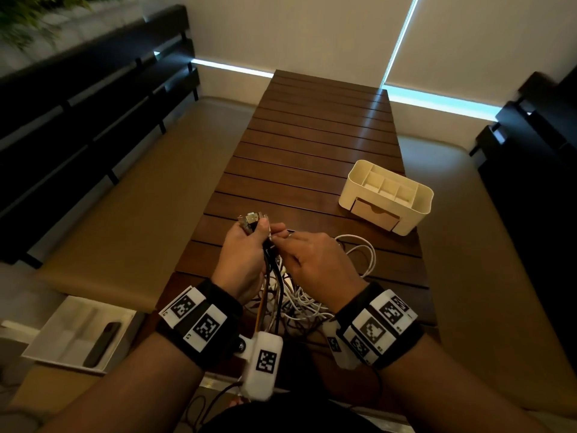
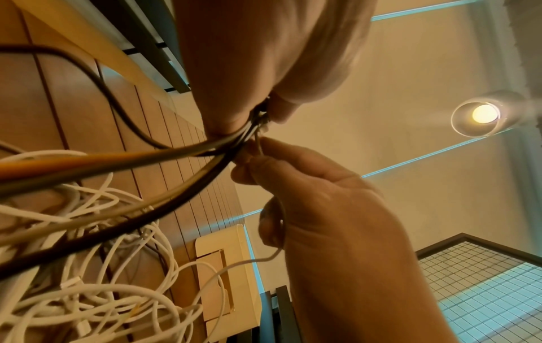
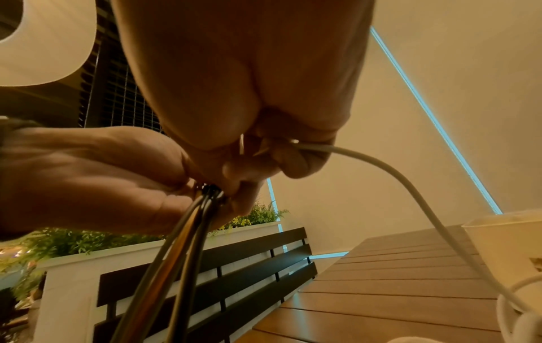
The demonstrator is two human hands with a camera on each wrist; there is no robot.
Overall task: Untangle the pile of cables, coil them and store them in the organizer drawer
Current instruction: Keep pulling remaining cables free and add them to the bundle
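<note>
A tangled pile of white and dark cables (image 1: pixel 301 303) lies on the slatted wooden table (image 1: pixel 312 145) just in front of me. My left hand (image 1: pixel 254 237) grips a bundle of dark and orange cables (image 2: pixel 164 157) just below their metal connectors (image 1: pixel 251 221), which stick up out of the fist. Right beside it, my right hand (image 1: pixel 281 238) pinches a white cable (image 3: pixel 381 167) that trails down to the pile. The cream organizer (image 1: pixel 415 195) stands to the right, with its drawer (image 1: pixel 373 214) closed.
Padded benches run along both sides of the table. A white tray (image 1: pixel 56 326) holding a dark phone-like object (image 1: pixel 101 343) sits on the floor at lower left. The far half of the table carries nothing that I can see.
</note>
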